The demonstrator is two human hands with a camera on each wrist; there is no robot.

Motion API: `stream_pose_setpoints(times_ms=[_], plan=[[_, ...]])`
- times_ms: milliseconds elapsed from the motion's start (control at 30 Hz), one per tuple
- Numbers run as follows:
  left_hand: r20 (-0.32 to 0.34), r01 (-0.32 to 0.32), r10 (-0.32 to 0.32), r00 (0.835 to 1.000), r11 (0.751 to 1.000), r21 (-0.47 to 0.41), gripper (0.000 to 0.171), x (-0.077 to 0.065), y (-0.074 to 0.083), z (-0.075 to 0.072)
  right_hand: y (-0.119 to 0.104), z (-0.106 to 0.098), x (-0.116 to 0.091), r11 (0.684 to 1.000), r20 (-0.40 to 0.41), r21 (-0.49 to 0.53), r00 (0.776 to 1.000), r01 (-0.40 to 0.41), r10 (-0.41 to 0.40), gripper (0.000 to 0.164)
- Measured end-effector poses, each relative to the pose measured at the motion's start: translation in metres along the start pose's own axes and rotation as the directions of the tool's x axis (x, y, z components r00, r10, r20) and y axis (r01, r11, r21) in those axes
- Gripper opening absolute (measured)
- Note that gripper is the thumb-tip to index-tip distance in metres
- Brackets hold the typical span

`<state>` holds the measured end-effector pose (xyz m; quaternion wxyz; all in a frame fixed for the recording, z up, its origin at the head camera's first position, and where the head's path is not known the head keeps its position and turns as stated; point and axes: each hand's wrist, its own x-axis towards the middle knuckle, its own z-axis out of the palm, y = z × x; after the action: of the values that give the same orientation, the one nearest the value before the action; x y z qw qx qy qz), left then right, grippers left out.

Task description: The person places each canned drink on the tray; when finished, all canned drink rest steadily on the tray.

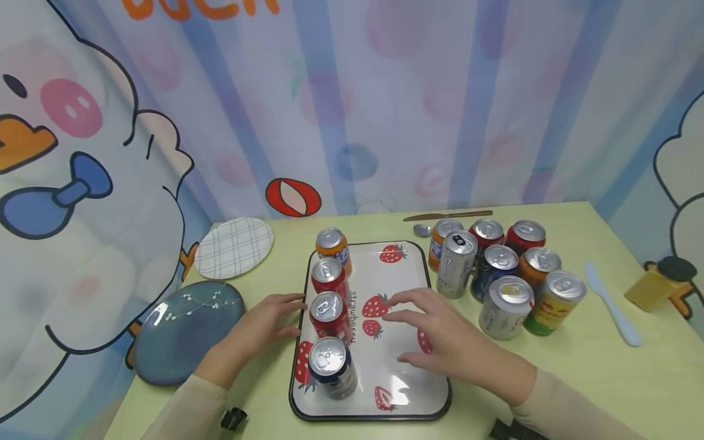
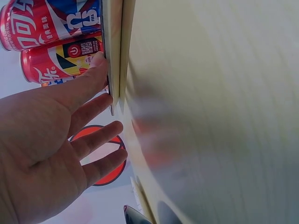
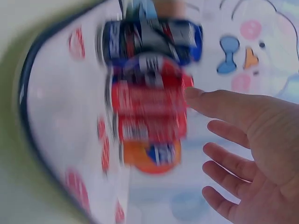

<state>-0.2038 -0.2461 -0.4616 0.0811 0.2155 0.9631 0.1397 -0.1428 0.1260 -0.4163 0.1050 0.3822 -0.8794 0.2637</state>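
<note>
The left hand (image 1: 264,324) is touching the tray (image 1: 434,400) edge, fingers straight. The right hand (image 1: 440,336) is hovering wide over it, seemingly empty. Steady the tray beside the cans (image 1: 330,308).

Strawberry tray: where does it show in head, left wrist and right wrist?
Head: strawberry tray lies centre-bottom, four cans along its left side.
Left wrist: only its edge shows, top left, left hand touching it.
Right wrist: blurred, it fills the left half.
Shared landmark: the red cans on the tray.
</note>
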Motion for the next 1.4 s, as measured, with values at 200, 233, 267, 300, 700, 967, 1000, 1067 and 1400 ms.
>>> stream_pose_setpoints(times_ms=[200, 233, 267, 300, 700, 967, 1000, 1067, 1400], plan=[[-0.005, 0.007, -0.007, 1.0, 1.0, 0.002, 0.054, -0.004, -0.002, 0.003, 0.037, -0.036, -0.03, 0.994, -0.104, -0.107, 0.995, -0.017, 0.006, 0.058], [-0.007, 0.003, -0.003, 1.0, 1.0, 0.0, 0.054, -0.004, -0.003, 0.003, 0.044, -0.043, -0.034, 0.993, -0.118, -0.119, 0.993, -0.021, 0.007, 0.058], [-0.009, 0.0, 0.0, 1.0, 1.0, -0.002, 0.054, -0.005, -0.003, 0.003, 0.05, -0.05, -0.039, 0.991, -0.133, -0.132, 0.991, -0.024, 0.006, 0.058], [-0.012, -0.004, 0.004, 1.0, 1.0, -0.002, 0.054, -0.005, -0.003, 0.003, 0.056, -0.057, -0.044, 0.989, -0.146, -0.146, 0.989, -0.026, 0.004, 0.059], [-0.029, -0.025, 0.025, 0.999, 1.0, 0.006, 0.052, -0.006, -0.008, 0.003, 0.104, -0.105, -0.073, 0.968, -0.118, -0.222, 0.989, -0.117, 0.093, 0.069], [-0.023, -0.014, 0.014, 1.0, 1.0, -0.003, 0.053, -0.005, -0.006, 0.003, 0.107, -0.103, -0.075, 0.944, -0.018, -0.252, 0.976, -0.214, 0.217, 0.07], [-0.024, -0.018, 0.018, 1.0, 1.0, -0.003, 0.052, -0.005, -0.005, 0.003, 0.108, -0.103, -0.075, 0.941, -0.008, -0.259, 0.975, -0.218, 0.224, 0.07], [-0.027, -0.026, 0.026, 0.999, 1.0, -0.002, 0.052, -0.005, -0.004, 0.003, 0.109, -0.102, -0.074, 0.936, -0.006, -0.281, 0.976, -0.211, 0.218, 0.069], [-0.023, -0.006, 0.006, 1.0, 1.0, -0.008, 0.054, -0.002, -0.002, 0.003, 0.111, -0.101, -0.078, 0.962, -0.095, -0.202, 0.981, -0.185, 0.169, 0.069]])
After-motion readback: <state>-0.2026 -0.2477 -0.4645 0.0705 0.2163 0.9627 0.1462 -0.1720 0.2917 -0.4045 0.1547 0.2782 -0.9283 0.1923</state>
